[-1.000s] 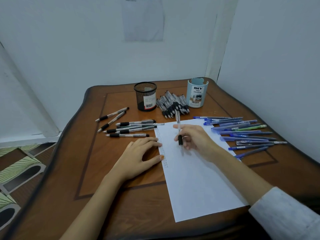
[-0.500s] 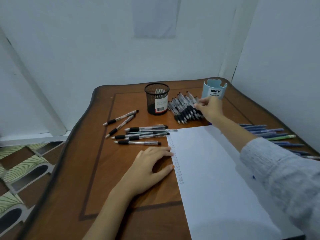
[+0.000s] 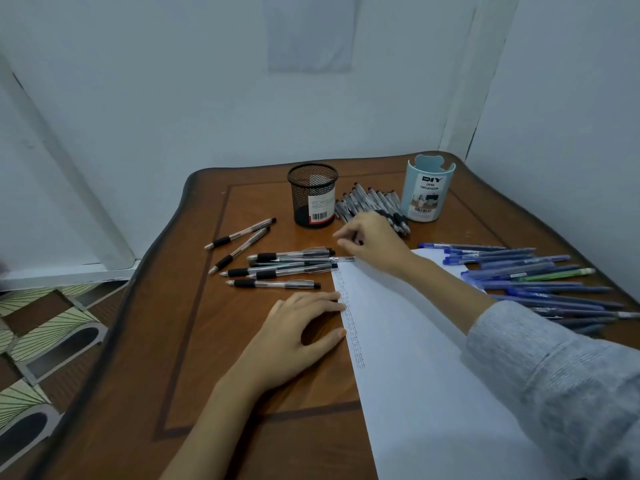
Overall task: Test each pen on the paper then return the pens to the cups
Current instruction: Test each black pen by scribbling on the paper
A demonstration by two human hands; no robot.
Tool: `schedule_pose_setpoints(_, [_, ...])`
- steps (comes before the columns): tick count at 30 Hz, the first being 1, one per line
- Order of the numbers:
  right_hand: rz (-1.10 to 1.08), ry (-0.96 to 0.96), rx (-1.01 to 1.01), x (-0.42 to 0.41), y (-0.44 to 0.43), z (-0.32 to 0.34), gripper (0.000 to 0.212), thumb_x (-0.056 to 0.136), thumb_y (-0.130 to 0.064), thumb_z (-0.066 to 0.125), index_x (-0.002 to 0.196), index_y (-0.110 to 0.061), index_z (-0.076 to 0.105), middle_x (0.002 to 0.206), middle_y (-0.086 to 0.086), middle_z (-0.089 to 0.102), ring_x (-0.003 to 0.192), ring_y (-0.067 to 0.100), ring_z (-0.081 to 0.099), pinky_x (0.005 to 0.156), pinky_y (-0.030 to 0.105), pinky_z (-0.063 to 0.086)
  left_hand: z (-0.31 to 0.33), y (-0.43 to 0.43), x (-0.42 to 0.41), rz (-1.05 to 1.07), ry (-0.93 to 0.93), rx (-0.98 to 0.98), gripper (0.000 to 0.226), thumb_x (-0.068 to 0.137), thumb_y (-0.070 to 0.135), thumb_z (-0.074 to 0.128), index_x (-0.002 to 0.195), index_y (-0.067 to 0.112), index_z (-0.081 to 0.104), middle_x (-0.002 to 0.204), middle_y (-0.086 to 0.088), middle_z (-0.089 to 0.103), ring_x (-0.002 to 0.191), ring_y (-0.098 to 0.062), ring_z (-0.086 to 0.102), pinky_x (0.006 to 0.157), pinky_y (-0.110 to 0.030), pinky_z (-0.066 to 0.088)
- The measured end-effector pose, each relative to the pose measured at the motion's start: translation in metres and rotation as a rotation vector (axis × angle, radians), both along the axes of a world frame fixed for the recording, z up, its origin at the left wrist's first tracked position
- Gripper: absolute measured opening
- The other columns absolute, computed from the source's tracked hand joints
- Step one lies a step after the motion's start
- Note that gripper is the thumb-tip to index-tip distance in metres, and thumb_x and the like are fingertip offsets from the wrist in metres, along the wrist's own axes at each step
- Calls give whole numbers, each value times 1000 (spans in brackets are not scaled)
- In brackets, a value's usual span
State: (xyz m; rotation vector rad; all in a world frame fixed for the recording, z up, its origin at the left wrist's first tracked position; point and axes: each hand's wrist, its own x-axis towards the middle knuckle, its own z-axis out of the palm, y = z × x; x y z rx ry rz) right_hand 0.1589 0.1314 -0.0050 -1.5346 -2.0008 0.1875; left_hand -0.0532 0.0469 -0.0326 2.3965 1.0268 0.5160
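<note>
Left hand point(image 3: 301, 330) flat, fingers point(image 3: 325, 299) straight on paper point(image 3: 433, 368) edge, pinning sheet for scribbling. Right hand point(image 3: 375, 244) curled beside pen pile point(image 3: 363, 199) between mesh cup point(image 3: 313, 199) and blue cup point(image 3: 427, 192); gripping pen or not: cannot tell. Likely tested pens point(image 3: 284, 266) grouped left on counter point(image 3: 194, 341).

A paper point(image 3: 415, 358) is laid on the right half of the bench point(image 3: 242, 375). Behind it, a mesh cup point(image 3: 312, 195) is set to the left and an organizer cup point(image 3: 427, 190) to the right, with a heap of pens point(image 3: 367, 202) between them. A row of pens point(image 3: 280, 266) is spread left of the paper's far corner, and a second spread of pens point(image 3: 536, 282) along its right side.
</note>
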Motion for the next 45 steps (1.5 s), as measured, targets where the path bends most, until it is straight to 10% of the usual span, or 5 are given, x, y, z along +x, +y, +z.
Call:
schedule_pose_setpoints(14, [78,-177,-70,-7,-6,2,20,89,-27,66,103,-15,75,80,-11,55,85,8,39,81,24,32,-1,0,0,5,-15,2,37,91,50,51,128,43,51,137,31,40,128,15,25,111,-35,22])
schedule_pose_setpoints(26, [-109,1070,-59,19,-44,52,15,96,-23,54,102,-10,55,90,3,70,83,12,69,74,21,56,0,0,0,-1,7,30,38,92,47,51,129,41,50,139,29,40,129,11,27,109,-30,23])
schedule_pose_setpoints(31, [-68,1532,-126,28,-63,70,21,99,-35,45,96,-16,52,62,-3,50,46,7,44,49,20,45,-2,0,0,6,0,48,36,92,45,53,127,41,52,137,30,41,127,11,30,107,-29,24])
schedule_pose_setpoints(35, [-26,1696,-322,26,-79,70,35,97,-43,46,76,-19,57,44,-7,35,33,5,22,31,17,16,-3,-1,1,12,13,69,36,92,44,53,128,41,52,137,28,42,127,9,31,106,-29,25])
schedule_pose_setpoints(45, [51,1628,-400,20,-113,61,28,85,-36,62,87,-9,66,61,-1,57,32,2,26,31,12,18,-3,-2,3,17,35,102,36,93,43,52,129,39,52,139,24,44,128,4,34,106,-30,27])
